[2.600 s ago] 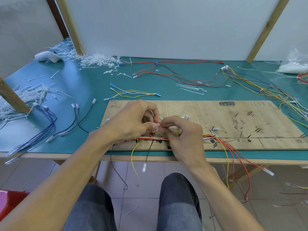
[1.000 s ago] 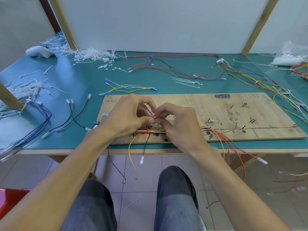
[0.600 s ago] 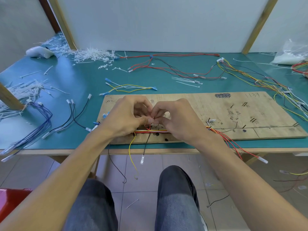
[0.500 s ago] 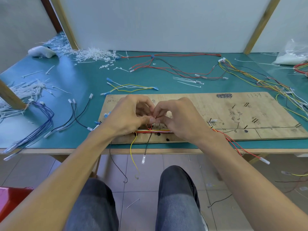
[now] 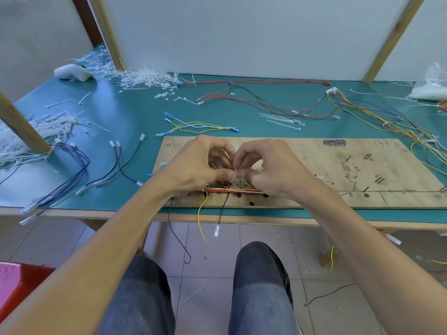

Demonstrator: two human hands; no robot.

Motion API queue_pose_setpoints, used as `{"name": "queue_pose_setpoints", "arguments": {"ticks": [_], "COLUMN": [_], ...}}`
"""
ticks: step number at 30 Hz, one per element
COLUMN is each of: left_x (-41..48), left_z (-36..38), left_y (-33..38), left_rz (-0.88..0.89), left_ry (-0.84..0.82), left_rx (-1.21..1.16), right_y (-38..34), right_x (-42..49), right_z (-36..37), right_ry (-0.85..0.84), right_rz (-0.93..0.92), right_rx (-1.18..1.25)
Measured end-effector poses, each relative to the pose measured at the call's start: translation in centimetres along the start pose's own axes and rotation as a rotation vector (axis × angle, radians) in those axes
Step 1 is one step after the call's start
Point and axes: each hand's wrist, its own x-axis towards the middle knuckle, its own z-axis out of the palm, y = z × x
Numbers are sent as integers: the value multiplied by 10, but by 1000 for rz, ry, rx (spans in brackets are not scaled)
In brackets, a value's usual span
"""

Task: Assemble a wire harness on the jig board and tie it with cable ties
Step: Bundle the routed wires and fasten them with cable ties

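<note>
Head view: the left hand (image 5: 200,163) and right hand (image 5: 273,168) meet above the near edge of the wooden board (image 5: 338,165). Their fingers are curled, and both pinch a thin pale strip (image 5: 234,169) between them. Just below, the wire bundle (image 5: 232,190) lies along the board, its yellow and black ends hanging over the table (image 5: 135,112) edge.
</note>
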Motion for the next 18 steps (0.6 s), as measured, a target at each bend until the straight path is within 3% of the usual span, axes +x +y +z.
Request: {"name": "queue_pose_setpoints", "arguments": {"ticks": [18], "left_x": [8], "left_z": [-9], "left_y": [2], "left_rz": [45], "left_ry": [-113], "left_rx": [140], "right_y": [-10], "right_x": [-2], "right_z": [-8], "right_ry": [32], "right_rz": [-7], "right_rx": [-16]}}
